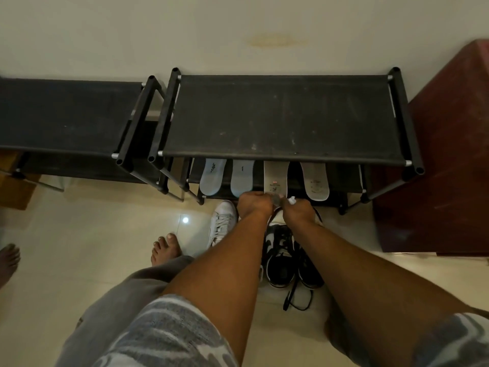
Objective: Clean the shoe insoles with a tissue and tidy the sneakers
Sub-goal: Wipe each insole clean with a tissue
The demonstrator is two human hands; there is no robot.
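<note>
Several insoles lie side by side on the lower shelf of a black shoe rack (285, 154): two pale blue insoles (213, 176) on the left, a beige insole (275, 178) in the middle and a grey insole (316, 181) on the right. My left hand (254, 203) grips the near end of the beige insole. My right hand (297, 210) holds a crumpled white tissue (291, 200) right beside that end. Under my arms stand a white sneaker (223, 221) and a black-and-white sneaker pair (285, 255) on the floor.
A second black rack (66, 115) stands to the left and a dark red cabinet (449, 154) to the right. The floor is glossy beige tile. My bare foot (165, 249) is beside the white sneaker. Another person's foot (9, 258) shows at the left edge.
</note>
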